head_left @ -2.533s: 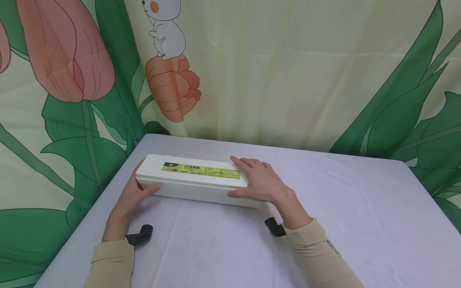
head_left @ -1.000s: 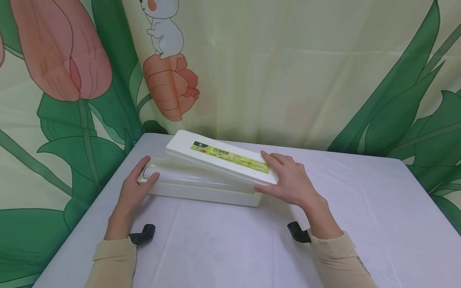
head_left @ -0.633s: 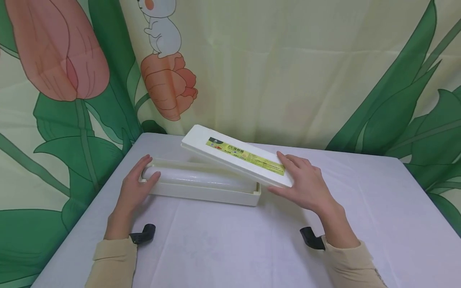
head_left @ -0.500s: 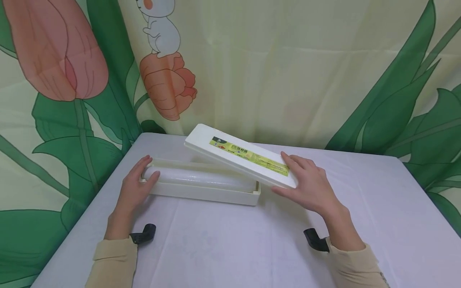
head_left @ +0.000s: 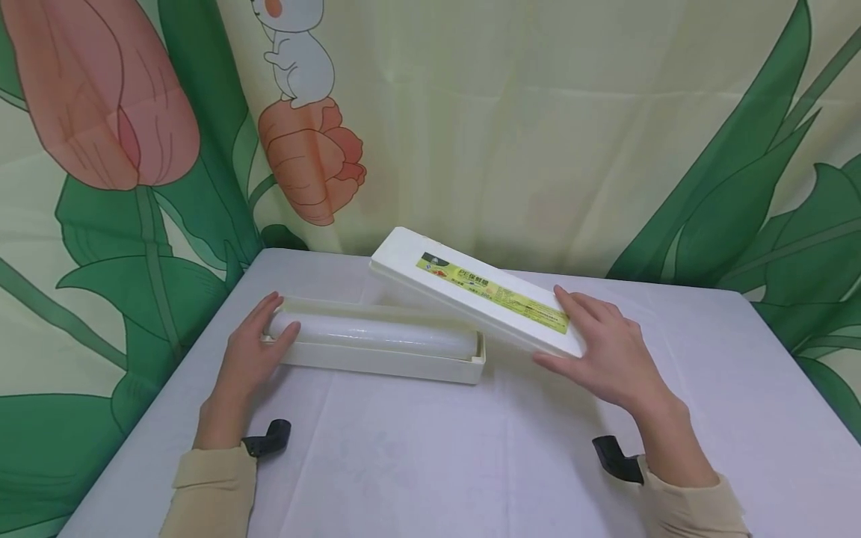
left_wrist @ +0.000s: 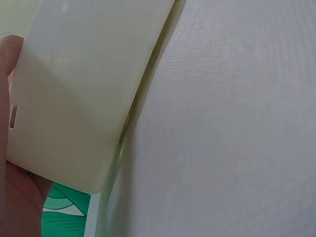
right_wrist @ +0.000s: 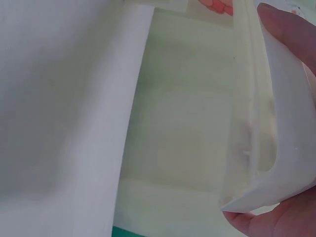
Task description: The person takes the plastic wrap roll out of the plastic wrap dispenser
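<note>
A long white box base (head_left: 383, 365) lies on the table with a roll of plastic wrap (head_left: 377, 332) inside. My left hand (head_left: 249, 355) grips its left end, thumb over the front rim. In the left wrist view the box's pale wall (left_wrist: 89, 84) fills the upper left. At the right end of the white lid (head_left: 406, 254), my right hand (head_left: 612, 355) holds it by the edges. The lid, with a yellow-green label on top, is tilted in the air behind and right of the base. Its hollow underside partly shows in the right wrist view, beside the thumb (right_wrist: 289, 29).
A white cloth (head_left: 417, 463) covers the table. Behind hangs a curtain (head_left: 525, 149) printed with tulips, leaves and a small white animal. Each wrist wears a black camera mount, such as the left mount (head_left: 269, 439).
The lid has come off the base, and my right hand has carried it up and to the right, uncovering the roll. My left hand stays at the base's left end.
</note>
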{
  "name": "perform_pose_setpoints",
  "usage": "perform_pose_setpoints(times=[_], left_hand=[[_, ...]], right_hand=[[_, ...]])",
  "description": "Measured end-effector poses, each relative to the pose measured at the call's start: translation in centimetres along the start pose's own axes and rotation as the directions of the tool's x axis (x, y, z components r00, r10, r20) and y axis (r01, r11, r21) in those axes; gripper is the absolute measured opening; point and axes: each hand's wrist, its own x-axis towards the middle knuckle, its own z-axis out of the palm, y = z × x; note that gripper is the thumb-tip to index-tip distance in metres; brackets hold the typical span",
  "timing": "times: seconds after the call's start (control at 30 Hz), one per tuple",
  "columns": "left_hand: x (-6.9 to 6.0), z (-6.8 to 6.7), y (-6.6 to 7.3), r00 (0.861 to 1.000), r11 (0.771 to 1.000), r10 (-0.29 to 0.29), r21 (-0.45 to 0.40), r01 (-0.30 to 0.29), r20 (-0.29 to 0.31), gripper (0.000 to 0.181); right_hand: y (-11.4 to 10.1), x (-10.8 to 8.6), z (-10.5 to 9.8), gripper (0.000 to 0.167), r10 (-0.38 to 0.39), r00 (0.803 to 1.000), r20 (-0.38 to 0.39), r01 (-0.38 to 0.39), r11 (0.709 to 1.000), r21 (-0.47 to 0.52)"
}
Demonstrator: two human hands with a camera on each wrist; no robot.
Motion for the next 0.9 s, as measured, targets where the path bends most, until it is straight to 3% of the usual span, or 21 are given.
perform_pose_setpoints(times=[0.47, 0.9], left_hand=[[0.0, 0.0, 0.1, 1.000, 1.000, 0.009, 0.022, -0.009, -0.003, 0.063], [-0.1, 0.1, 0.2, 1.000, 1.000, 0.006, 0.012, -0.006, -0.014, 0.060]], right_hand=[[2.1, -2.8, -1.4, 0.100, 0.095, 0.995, -0.015, -0.095, 0.995, -0.010], [3.7, -4.9, -1.6, 0.105, 0.208, 0.978, 0.030, -0.208, 0.978, -0.027]])
